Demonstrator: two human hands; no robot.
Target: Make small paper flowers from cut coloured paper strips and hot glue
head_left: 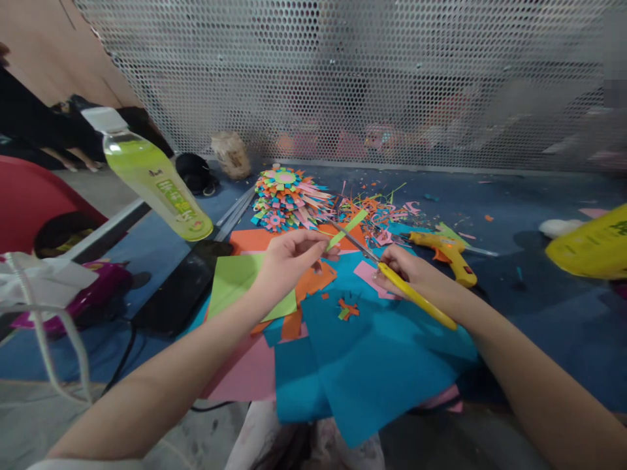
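My left hand pinches a light green paper strip that slants up to the right. Yellow-handled scissors are held in my right hand, their blades reaching left across the strip. Whether the blades touch it, I cannot tell. Below the hands lie blue paper sheets, a green sheet and a pink piece. A little cluster of orange and green snippets rests on the blue sheet. Behind my hands stands a pile of multicoloured paper flowers.
A yellow glue gun lies to the right, beside a heap of paper scraps. At left are a green drink bottle, a black phone-like slab and white cables. A perforated metal panel borders the table's back.
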